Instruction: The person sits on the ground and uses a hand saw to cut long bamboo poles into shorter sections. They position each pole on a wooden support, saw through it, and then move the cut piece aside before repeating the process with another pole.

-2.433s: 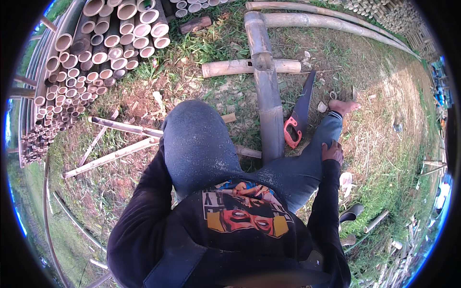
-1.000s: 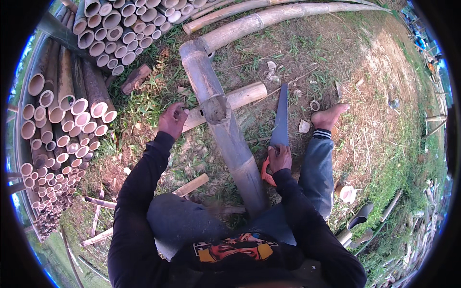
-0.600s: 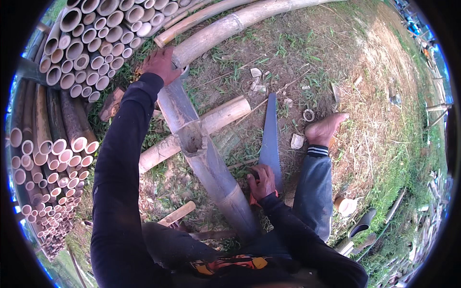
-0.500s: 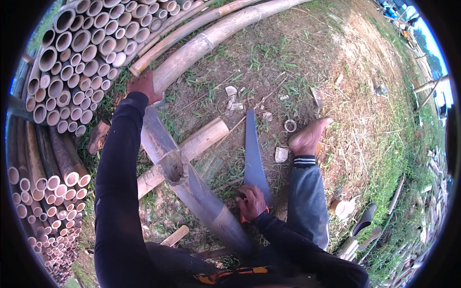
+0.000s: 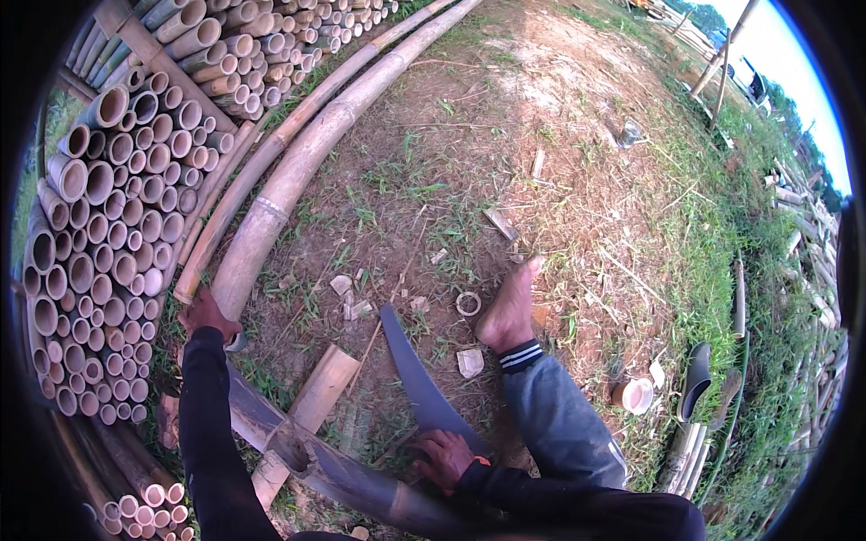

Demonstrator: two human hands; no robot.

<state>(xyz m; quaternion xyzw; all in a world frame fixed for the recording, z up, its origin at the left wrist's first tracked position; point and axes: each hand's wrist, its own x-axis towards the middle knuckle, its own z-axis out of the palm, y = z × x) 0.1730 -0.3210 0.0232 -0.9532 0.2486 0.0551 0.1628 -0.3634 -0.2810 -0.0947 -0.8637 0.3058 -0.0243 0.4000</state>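
Observation:
At the near end of a long, thick bamboo pole [image 5: 271,209], my left hand [image 5: 207,313] is closed on the pole, its fingers partly hidden. My right hand [image 5: 444,458] is wrapped round the handle of a hand saw [image 5: 413,370]; a bit of orange handle shows beneath it. The grey blade points away from me, low over the ground. Between my arms lies a dark bamboo piece [image 5: 361,487] with an open notch cut in it. It rests across a shorter, pale bamboo piece [image 5: 327,379].
Stacked bamboo lengths [image 5: 99,261] rise on the left, cut ends showing. A thinner pole [image 5: 244,185] runs beside the thick one. My bare foot [image 5: 511,307] stands right of the saw, near a bamboo ring [image 5: 468,304] and offcuts. A dark shoe [image 5: 695,383] lies farther right.
My view has tilted up and turned, so the scene sits lower and more of the stack shows. Both hands keep their holds, on the pole and the saw.

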